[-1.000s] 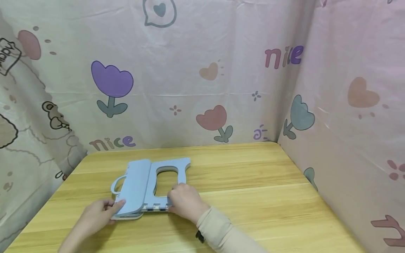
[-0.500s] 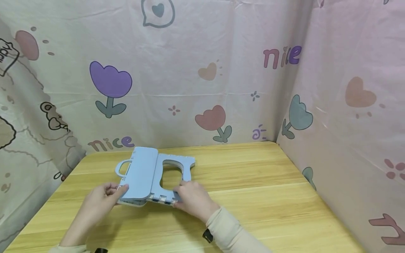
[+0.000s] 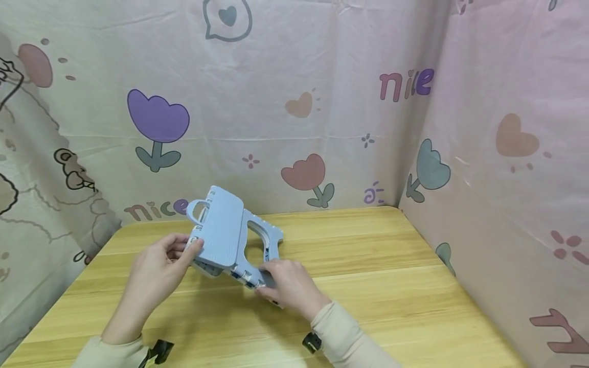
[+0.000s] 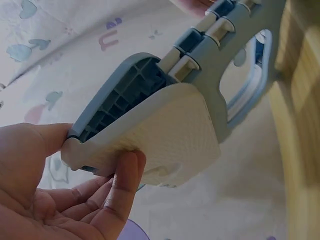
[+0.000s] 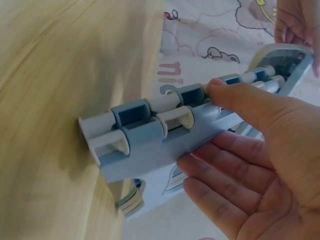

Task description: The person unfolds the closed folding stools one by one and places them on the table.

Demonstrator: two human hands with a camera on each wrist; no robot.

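Note:
A light blue and white plastic folding stool (image 3: pixel 223 225), folded flat, is tilted above the table with its left side raised. My left hand (image 3: pixel 158 266) pinches the seat panel's left edge, just below the small loop handle (image 3: pixel 197 210). In the left wrist view, the thumb lies on one face and a finger presses the whitish underside (image 4: pixel 165 135). My right hand (image 3: pixel 294 286) grips the lower edge of the leg frame, beside its cut-out. The right wrist view shows that thumb on the row of hinge knuckles (image 5: pixel 150 112), with fingers against the blue side.
The wood-grain table (image 3: pixel 368 276) extends under and to the right of the stool. A printed curtain (image 3: pixel 257 102) hangs behind and along both sides. Dark straps (image 3: pixel 312 342) are on both wrists.
Both hands have lifted the folded stool from lying on the table. Its left side has risen and moved back, tipping it down toward the right hand. The right hand has shifted slightly right.

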